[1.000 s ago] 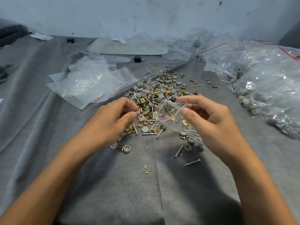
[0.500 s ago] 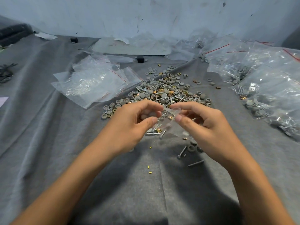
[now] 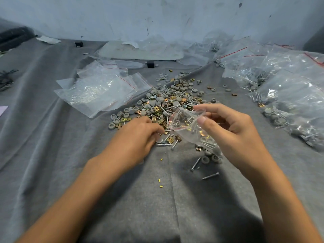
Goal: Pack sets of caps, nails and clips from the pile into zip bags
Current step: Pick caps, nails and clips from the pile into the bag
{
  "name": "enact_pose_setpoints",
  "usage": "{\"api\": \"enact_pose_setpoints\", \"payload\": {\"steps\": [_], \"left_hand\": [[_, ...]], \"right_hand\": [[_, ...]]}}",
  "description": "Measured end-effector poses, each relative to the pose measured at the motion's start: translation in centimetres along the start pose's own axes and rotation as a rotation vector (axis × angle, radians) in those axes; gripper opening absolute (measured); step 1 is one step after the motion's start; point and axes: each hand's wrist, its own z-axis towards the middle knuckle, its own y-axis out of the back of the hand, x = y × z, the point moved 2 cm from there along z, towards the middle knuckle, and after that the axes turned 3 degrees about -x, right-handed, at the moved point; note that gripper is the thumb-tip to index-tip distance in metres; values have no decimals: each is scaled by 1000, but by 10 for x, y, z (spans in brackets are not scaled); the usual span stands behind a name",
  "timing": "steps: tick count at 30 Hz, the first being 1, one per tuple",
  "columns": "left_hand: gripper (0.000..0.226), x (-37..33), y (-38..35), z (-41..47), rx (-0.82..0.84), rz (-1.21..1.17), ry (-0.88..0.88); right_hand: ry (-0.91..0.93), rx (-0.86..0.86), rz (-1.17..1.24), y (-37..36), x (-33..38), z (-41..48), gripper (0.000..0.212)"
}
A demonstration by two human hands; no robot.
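Right hand: my right hand (image 3: 235, 134) held a small clear zip bag (image 3: 188, 123) just above the grey cloth, its fingers (image 3: 201, 120) pinched shut on the bag's upper edge, thumb near the red-lined mouth, which faced left toward the pile.
Zip bag: it hung tilted from that grip and already carried grey caps, nails and a few brass clips in its lower end; I could not count them through the crumpled plastic.
Left hand: my left hand (image 3: 136, 137) lay palm down at the near edge of the pile (image 3: 166, 102), fingertips curled among the loose parts close to the bag's mouth; I could not tell whether they had closed on a piece, as the hand hid its own tips.
Pile: caps, nails and brass clips lay heaped at the middle of the cloth-covered counter (image 3: 52, 155), beyond both hands.
Strays: two loose nails (image 3: 210, 176) and some caps (image 3: 205, 159) lay on the cloth below the right hand.
Empty bags: a stack of flat zip bags (image 3: 98, 92) lay left of the pile.
Filled bags: packed bags (image 3: 289, 95) crowded the right side of the counter, well apart from my left hand.
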Motion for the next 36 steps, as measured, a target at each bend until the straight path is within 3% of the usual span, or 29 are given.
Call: {"api": "enact_pose_setpoints", "payload": {"steps": [6, 10, 13, 19, 23, 28, 30, 34, 36], "left_hand": [[12, 4, -4, 2, 60, 72, -1], [19, 7, -4, 1, 135, 80, 24], [9, 4, 1, 2, 62, 21, 8], [6, -8, 20, -1, -272, -287, -8], [22, -22, 14, -5, -211, -371, -62], [15, 11, 36, 2, -237, -367, 109], [14, 30, 48, 0, -140, -308, 165], [8, 38, 47, -14, 249, -236, 185], [8, 33, 42, -20, 341, -183, 156]], "right_hand": [[-10, 26, 20, -1, -1, -1, 22], [-11, 38, 14, -1, 0, -1, 23], [-10, 38, 16, -1, 1, 0, 23], [-27, 91, -61, -5, -4, -2, 22], [-18, 115, -94, -8, -6, -2, 23], [-6, 25, -25, -2, -3, 0, 23], [-2, 19, -10, -1, -2, -1, 23], [-7, 32, -19, -2, -1, -1, 22], [-9, 37, -24, -3, -1, -1, 22]]}}
